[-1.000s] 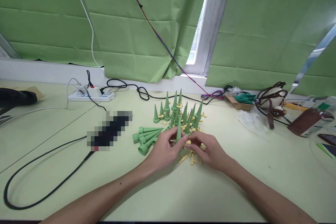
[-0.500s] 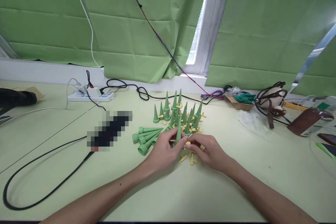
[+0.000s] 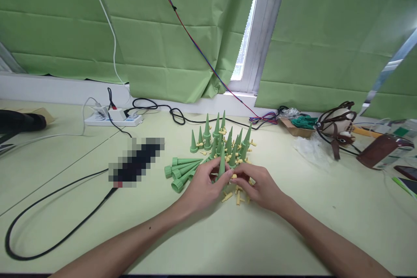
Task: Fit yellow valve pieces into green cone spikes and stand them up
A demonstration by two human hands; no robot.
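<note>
My left hand (image 3: 206, 183) is closed around a green plastic watering spike (image 3: 222, 164), held upright with its tip pointing up. Against that spike's side, my right hand (image 3: 256, 181) pinches a small yellow valve (image 3: 233, 176); the fingers partly hide where the two meet. Just behind my hands stands a cluster of green spikes (image 3: 207, 126), many with yellow valves on them. Several more spikes (image 3: 177, 186) lie on their sides left of my left hand. Loose yellow valves (image 3: 227, 197) are scattered on the table below my fingers.
A black, blurred-out device (image 3: 138, 163) with a cable lies to the left. At the back left is a white power strip (image 3: 114, 119). On the right are clear plastic wrap (image 3: 312, 150), a cardboard box (image 3: 295, 128), a bag (image 3: 337, 121) and a dark red bottle (image 3: 384, 151).
Both hands stay almost in place. The yellow valve in my right fingers has shifted very slightly beside the upright spike; everything else looks the same.
</note>
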